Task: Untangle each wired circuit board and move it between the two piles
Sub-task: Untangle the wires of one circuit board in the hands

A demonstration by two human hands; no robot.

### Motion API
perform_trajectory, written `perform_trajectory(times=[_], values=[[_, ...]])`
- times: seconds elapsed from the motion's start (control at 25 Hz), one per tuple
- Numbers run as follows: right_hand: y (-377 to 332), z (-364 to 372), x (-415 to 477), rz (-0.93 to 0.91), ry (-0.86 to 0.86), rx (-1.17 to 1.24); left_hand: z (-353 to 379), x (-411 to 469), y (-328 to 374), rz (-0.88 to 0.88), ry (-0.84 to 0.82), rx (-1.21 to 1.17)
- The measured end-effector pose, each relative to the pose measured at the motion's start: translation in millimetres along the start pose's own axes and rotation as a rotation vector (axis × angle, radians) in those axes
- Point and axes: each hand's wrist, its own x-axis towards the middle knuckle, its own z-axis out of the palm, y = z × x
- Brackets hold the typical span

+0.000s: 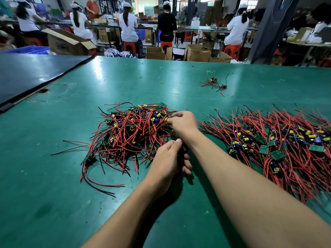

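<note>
Wired circuit boards lie in two heaps on the green counter (53,203). A knotted tangled pile (132,133) of red and black leads sits in the middle, and a looser, spread pile (279,145) lies to the right, its green boards and yellow capacitors showing. Both arms reach in between them.

The right hand (183,123) is at the right edge of the tangled pile. Its fingers are curled and its fingertips (170,120) are pinched onto something among the leads there; which piece, I cannot tell. Nearer the body, the left hand (167,157) is closed with the thumb up, gripping dark wires (181,152) that run back into the same pile.

Farther back on the counter lie a small stray cluster (214,83) of boards and a yellow rubber band (162,82).

Beyond the counter's far edge stand an open cardboard box (66,42), several smaller boxes (198,54) and a blue crate (30,50). What they hold is hidden from here. Workers sit on red stools (129,46) at benches.
</note>
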Motion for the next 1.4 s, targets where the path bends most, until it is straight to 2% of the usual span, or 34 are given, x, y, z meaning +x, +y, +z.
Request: perform_trajectory(times=[0.12,0.36,0.48,0.68,0.92,1.16,1.24,1.4], values=[[6.0,-23.9,0.1,-0.014,0.068,0.099,1.6,-0.9,0.6,0.000,0.000,0.023],[12.3,-15.6,-5.8,0.013,-0.140,0.072,4.4,-3.7,0.5,0.032,-0.001,0.078],[8.4,2.4,0.2,0.022,-0.158,0.074,3.8,-3.3,1.4,0.018,-0.003,0.021],[4.5,12.5,14.2,0.047,-0.032,0.038,1.0,1.1,4.5,-0.005,0.010,-0.043],[1.5,-8.6,0.8,0.061,0.117,0.173,-1.1,0.4,2.3,-0.003,-0.023,-0.014],[-14.6,-64.2,-22.0,-0.047,0.315,0.565,-0.4,-2.8,-2.9,0.043,-0.070,0.086],[-14.0,-80.0,-34.4,-0.015,0.228,0.664,-0.9,-3.1,-2.3,0.043,-0.065,0.081],[12.4,-88.9,-67.6,0.129,-0.104,0.763,3.1,-2.7,0.9,0.022,-0.029,-0.052]])
